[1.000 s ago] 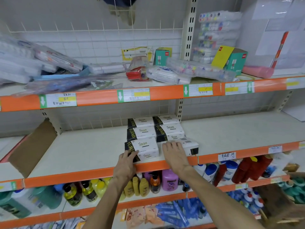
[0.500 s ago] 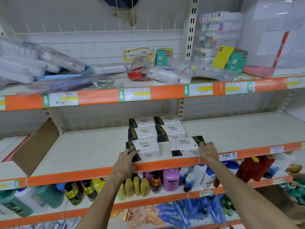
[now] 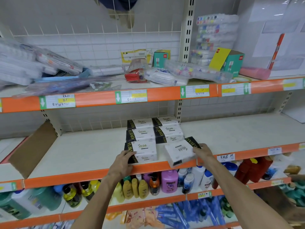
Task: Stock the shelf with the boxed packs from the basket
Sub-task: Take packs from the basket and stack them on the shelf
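White boxed pack (image 3: 179, 152) skewed at shelf (image 3: 82, 156) edge, right hand (image 3: 202, 150) grip closed on it; left hand (image 3: 123, 160) grips neighbouring pack (image 3: 142, 150).

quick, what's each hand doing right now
Left hand: grips the near left corner of the front left pack on the shelf.
Right hand: holds the turned pack at the shelf's front edge.
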